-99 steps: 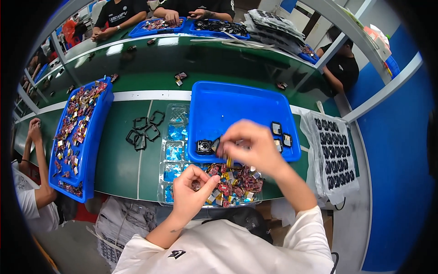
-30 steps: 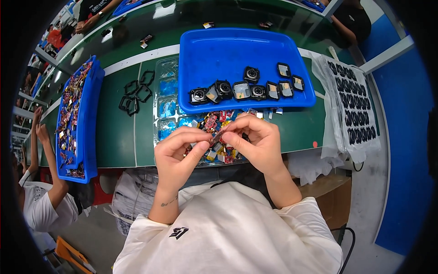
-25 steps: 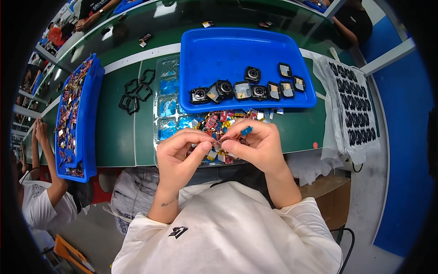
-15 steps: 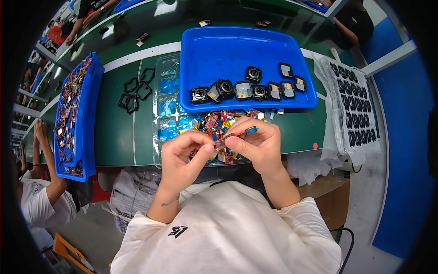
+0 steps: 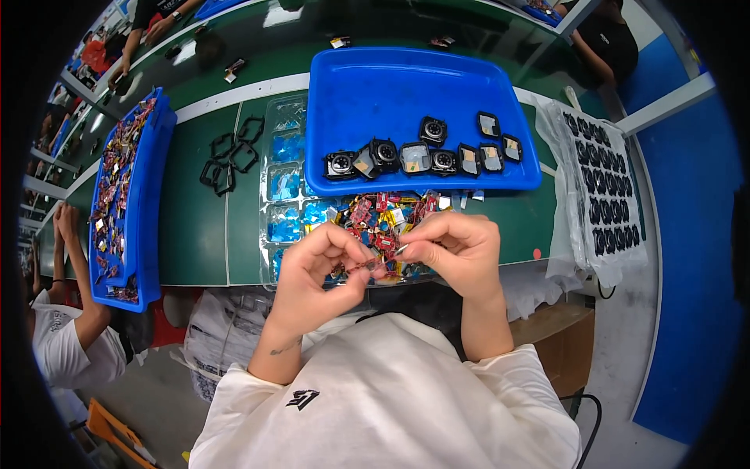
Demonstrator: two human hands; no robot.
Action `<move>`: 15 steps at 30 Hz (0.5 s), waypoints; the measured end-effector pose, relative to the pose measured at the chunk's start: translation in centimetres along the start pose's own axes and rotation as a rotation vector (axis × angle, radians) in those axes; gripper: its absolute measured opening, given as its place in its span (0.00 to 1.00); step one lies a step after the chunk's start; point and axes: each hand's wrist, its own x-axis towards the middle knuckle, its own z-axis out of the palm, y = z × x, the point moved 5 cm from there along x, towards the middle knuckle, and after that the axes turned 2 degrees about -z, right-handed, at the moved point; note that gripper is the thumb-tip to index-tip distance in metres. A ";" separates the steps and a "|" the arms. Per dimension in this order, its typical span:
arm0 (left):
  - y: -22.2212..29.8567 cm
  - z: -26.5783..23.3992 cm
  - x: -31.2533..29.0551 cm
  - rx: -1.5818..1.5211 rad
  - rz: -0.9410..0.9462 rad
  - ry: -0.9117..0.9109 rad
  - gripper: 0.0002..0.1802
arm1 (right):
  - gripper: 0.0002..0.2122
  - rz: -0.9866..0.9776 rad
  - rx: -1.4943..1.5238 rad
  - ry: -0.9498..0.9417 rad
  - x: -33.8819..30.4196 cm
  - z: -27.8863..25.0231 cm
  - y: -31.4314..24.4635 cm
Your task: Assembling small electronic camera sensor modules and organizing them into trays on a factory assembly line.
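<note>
Close in front of me, my left hand [image 5: 319, 272] pinches a small red circuit board [image 5: 369, 266] between thumb and fingertips. My right hand [image 5: 462, 248] is closed too, its thumb and forefinger on a small thin grey piece [image 5: 401, 251] near the board; its exact kind is too small to tell. Whether a wire joins the two pieces cannot be made out. Below both hands lies a heap of red boards with yellow and silver parts [image 5: 383, 221], in or on a clear plastic compartment tray [image 5: 268, 199] that also holds blue pieces [image 5: 286, 184].
Behind the heap, a blue tray [image 5: 391, 86] holds several black watch cases [image 5: 383, 155]. Black frames [image 5: 244, 156] lie at left, near a long blue bin [image 5: 148, 227] of boards. Rows of black parts [image 5: 612, 184] sit on white sheeting at right. Co-workers' arms [image 5: 74, 242] show beyond.
My hands have drawn slightly apart, the right one shifting right and down. A blue-green piece seen at my right fingers is now out of sight. Small parts on the far green surface have shifted left.
</note>
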 end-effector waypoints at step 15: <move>-0.3 0.5 -0.2 0.017 -0.020 -0.183 0.04 | 0.04 0.189 0.493 -0.168 -2.3 2.3 1.0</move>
